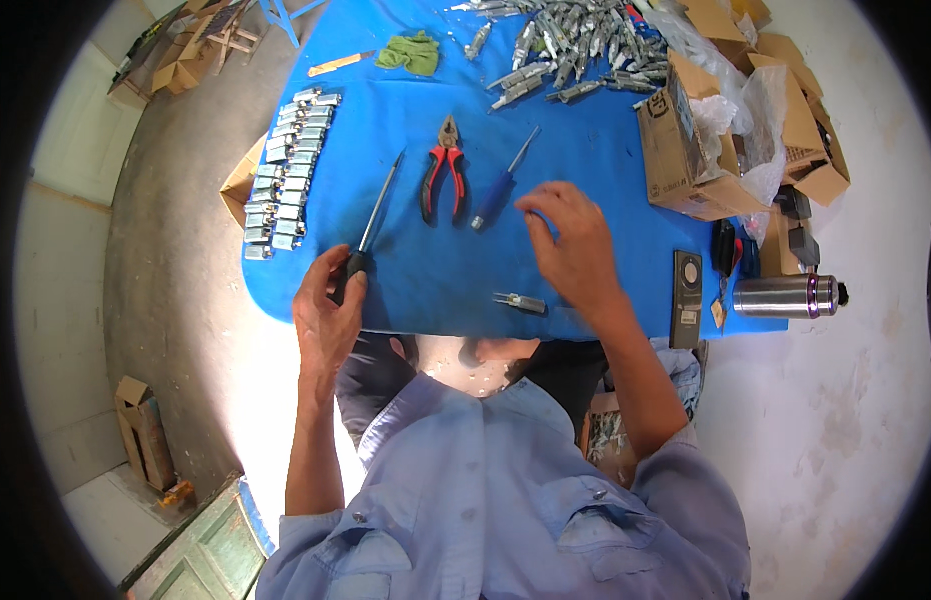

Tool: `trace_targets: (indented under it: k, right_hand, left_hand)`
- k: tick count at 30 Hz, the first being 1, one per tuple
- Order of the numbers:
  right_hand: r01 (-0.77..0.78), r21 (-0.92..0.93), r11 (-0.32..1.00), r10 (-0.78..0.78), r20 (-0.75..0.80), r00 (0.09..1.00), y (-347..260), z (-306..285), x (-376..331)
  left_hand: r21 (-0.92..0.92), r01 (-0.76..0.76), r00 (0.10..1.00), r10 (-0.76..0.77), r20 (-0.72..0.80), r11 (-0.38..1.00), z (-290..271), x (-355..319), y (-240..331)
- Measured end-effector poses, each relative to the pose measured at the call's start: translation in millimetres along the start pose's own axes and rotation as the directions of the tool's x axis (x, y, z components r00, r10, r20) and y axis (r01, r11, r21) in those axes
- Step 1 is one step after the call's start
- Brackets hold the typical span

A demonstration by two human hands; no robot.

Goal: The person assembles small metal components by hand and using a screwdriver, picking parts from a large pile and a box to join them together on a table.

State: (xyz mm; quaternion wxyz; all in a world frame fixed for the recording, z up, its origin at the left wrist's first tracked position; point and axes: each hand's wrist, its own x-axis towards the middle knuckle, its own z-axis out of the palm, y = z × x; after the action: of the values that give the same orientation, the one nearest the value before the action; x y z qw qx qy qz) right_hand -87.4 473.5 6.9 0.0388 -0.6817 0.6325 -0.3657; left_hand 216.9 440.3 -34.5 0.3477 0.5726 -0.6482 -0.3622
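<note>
My left hand (328, 300) is closed round the dark handle of a long-shafted screwdriver (380, 205), whose tip points away over the blue cloth. Bent but apart, the fingers of my right hand (573, 240) hover over the table with nothing visible in them. Just left of that hand lies a screwdriver with a blue handle (493, 197). Pliers with red and black grips (445, 178) rest between the two screwdrivers. Near the front edge is a small metal part with two prongs (520, 302), lying on its side.
Rows of silver metal parts (291, 170) line the left side; a heap of similar parts (585, 45) covers the far right. A green rag (409, 54) lies beside an orange-handled blade (341, 64). Rightward are a cardboard box (680, 160), a flat dark case (687, 300) and a steel flask (785, 297).
</note>
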Motion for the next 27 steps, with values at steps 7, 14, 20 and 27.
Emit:
trace_targets:
  k: [7, 14, 20, 27]
  right_hand:
    - [0.172, -0.195, 0.966, -0.156, 0.097, 0.983, 15, 27, 31]
    - [0.142, -0.118, 0.983, -0.13, 0.102, 0.986, 12, 35, 26]
    - [0.512, -0.079, 0.855, -0.507, 0.072, 0.859, -68, 2, 24]
    - [0.395, -0.239, 0.887, -0.369, 0.148, 0.918, -53, -21, -3]
  left_hand:
    - [-0.021, 0.029, 1.0, -0.028, 0.006, 0.999, -1, -2, 1]
    - [-0.05, 0.044, 0.999, -0.044, 0.006, 0.998, -6, -5, 1]
    - [-0.042, -0.247, 0.968, 0.249, 0.044, 0.968, -3, -17, 63]
    - [-0.513, 0.086, 0.943, 0.096, 0.318, 0.854, 18, -3, 106]
